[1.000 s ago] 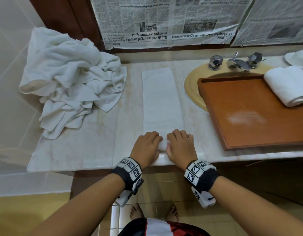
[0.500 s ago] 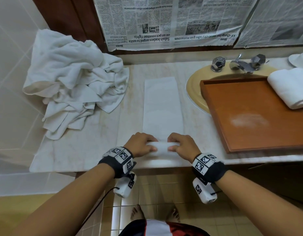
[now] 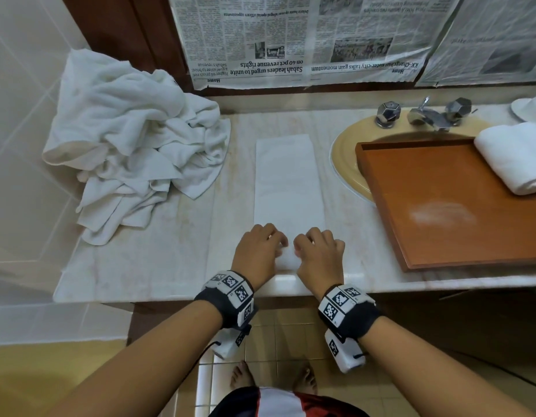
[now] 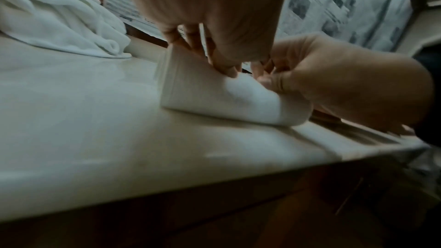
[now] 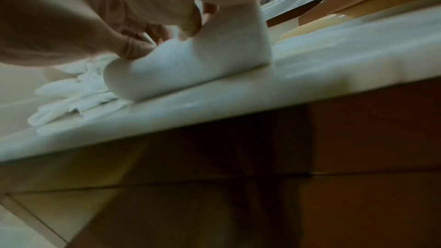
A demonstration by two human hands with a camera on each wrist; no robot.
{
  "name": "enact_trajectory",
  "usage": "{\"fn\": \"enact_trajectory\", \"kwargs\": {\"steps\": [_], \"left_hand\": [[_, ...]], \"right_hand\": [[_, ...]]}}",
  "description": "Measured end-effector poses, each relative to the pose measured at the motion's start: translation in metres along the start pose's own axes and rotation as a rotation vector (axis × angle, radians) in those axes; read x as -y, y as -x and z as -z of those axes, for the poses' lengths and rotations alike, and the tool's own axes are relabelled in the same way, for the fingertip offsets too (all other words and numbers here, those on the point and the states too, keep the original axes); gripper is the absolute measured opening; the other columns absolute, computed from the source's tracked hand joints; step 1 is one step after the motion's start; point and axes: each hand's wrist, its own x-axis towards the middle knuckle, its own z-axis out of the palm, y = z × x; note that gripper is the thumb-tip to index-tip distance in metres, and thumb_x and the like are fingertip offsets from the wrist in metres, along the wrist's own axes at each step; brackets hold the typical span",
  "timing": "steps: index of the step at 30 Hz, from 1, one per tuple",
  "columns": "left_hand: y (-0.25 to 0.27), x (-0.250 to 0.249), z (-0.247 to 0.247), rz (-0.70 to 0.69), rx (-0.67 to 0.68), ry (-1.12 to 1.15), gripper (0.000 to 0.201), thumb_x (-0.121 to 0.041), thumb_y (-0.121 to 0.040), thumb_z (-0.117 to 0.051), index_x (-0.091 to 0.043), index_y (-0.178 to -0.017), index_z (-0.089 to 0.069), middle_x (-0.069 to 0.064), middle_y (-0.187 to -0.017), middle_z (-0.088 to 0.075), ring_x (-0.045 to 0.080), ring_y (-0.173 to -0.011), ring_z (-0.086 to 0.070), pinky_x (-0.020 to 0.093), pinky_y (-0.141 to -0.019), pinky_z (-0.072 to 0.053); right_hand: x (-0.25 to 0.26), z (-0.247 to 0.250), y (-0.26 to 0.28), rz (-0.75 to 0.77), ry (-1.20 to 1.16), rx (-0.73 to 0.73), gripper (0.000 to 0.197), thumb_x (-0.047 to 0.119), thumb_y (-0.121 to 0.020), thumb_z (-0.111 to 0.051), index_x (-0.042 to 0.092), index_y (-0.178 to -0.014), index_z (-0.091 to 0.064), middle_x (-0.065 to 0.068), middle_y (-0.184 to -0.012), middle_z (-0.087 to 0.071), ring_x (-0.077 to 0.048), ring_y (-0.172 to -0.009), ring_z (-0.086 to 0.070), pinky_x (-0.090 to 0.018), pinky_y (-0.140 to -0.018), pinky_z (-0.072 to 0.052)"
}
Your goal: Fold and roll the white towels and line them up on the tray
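Done: one rolled towel (image 3: 513,158) on the tray (image 3: 447,206) | Now: my left hand (image 3: 256,251) and right hand (image 3: 319,254) – fingers curled round the folded towel (image 3: 287,182), rolling its near end on the table (image 3: 158,251) | Left: the towel pile (image 3: 134,139) – still lots.

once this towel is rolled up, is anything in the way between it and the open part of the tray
Nothing visible. Between the towel strip and the tray lies only bare counter and the basin's rim. The rolled towel sits at the tray's far right.
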Motion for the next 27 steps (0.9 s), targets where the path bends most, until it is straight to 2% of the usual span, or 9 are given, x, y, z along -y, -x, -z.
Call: {"fn": "enact_trajectory", "kwargs": {"steps": [3,5,7,9,11,16,19,23,27], "left_hand": [[0.007,-0.001,-0.007,-0.069,-0.061,-0.054,0.034,0.000,-0.058,-0.081,-0.012,-0.089,-0.072,0.005,-0.089,-0.064,0.026,-0.069,-0.059,0.029,-0.054,-0.041],[0.011,-0.003,-0.009,-0.104,-0.063,-0.076,0.031,-0.005,-0.062,-0.076,-0.009,-0.093,-0.072,0.008,-0.093,-0.064,0.027,-0.072,-0.059,0.030,-0.054,-0.042],[0.016,-0.001,-0.010,-0.124,-0.060,-0.059,0.027,-0.017,-0.074,-0.063,-0.008,-0.098,-0.071,0.010,-0.097,-0.062,0.027,-0.075,-0.058,0.030,-0.056,-0.042],[0.019,0.000,-0.011,-0.128,-0.025,-0.047,0.037,-0.030,-0.076,-0.057,-0.007,-0.102,-0.070,0.011,-0.098,-0.061,0.026,-0.079,-0.056,0.031,-0.059,-0.043],[0.019,0.002,-0.012,-0.133,0.022,-0.086,0.047,-0.034,-0.070,-0.068,-0.006,-0.107,-0.068,0.012,-0.098,-0.060,0.026,-0.082,-0.056,0.032,-0.063,-0.046],[0.010,0.002,-0.003,-0.087,0.132,-0.154,0.064,-0.010,-0.048,-0.086,-0.004,-0.109,-0.068,0.011,-0.091,-0.059,0.028,-0.074,-0.058,0.031,-0.057,-0.045],[0.011,0.006,-0.001,-0.096,0.137,-0.144,0.058,-0.014,-0.050,-0.088,-0.007,-0.104,-0.068,0.010,-0.089,-0.060,0.028,-0.072,-0.059,0.032,-0.056,-0.046],[0.014,0.009,0.007,-0.056,0.226,0.014,0.046,-0.029,-0.080,-0.074,-0.014,-0.122,-0.063,0.008,-0.110,-0.061,0.028,-0.097,-0.058,0.033,-0.079,-0.043],[0.012,0.010,0.017,0.129,0.370,0.192,0.035,-0.029,-0.091,-0.061,-0.027,-0.127,-0.060,-0.002,-0.123,-0.061,0.019,-0.113,-0.053,0.027,-0.090,-0.036]], "right_hand": [[-0.004,-0.003,0.007,0.052,0.020,-0.048,0.017,0.015,-0.070,-0.064,0.020,-0.086,-0.061,0.001,-0.087,-0.055,-0.023,-0.079,-0.051,-0.037,-0.071,-0.035],[-0.009,-0.003,0.009,0.085,0.031,-0.032,0.026,0.031,-0.072,-0.052,0.020,-0.094,-0.060,0.002,-0.093,-0.056,-0.022,-0.085,-0.050,-0.038,-0.074,-0.039],[-0.014,-0.005,0.010,0.124,0.038,0.024,0.039,0.038,-0.064,-0.059,0.021,-0.099,-0.057,0.002,-0.098,-0.054,-0.021,-0.089,-0.047,-0.038,-0.076,-0.040],[-0.018,-0.005,0.009,0.159,0.076,0.077,0.052,0.036,-0.057,-0.071,0.022,-0.103,-0.053,0.002,-0.101,-0.053,-0.022,-0.090,-0.048,-0.038,-0.076,-0.040],[-0.018,-0.002,0.005,0.167,0.105,0.123,0.058,0.031,-0.052,-0.078,0.022,-0.104,-0.052,0.000,-0.100,-0.054,-0.023,-0.087,-0.051,-0.037,-0.073,-0.041],[-0.020,0.007,-0.007,0.214,0.096,0.157,0.056,0.018,-0.055,-0.081,0.017,-0.107,-0.060,-0.004,-0.099,-0.057,-0.027,-0.085,-0.055,-0.038,-0.073,-0.044],[-0.025,0.009,-0.007,0.247,0.001,0.192,0.050,0.011,-0.061,-0.082,0.013,-0.107,-0.063,-0.007,-0.100,-0.060,-0.029,-0.088,-0.056,-0.037,-0.078,-0.044],[-0.026,0.018,-0.006,0.039,-0.271,0.345,0.036,0.012,-0.070,-0.080,0.016,-0.103,-0.066,-0.002,-0.102,-0.061,-0.021,-0.096,-0.052,-0.027,-0.081,-0.036],[-0.023,0.026,-0.014,-0.291,-0.610,0.523,0.028,-0.002,-0.067,-0.078,0.022,-0.079,-0.069,0.004,-0.086,-0.068,-0.018,-0.088,-0.061,-0.027,-0.079,-0.047]]}}
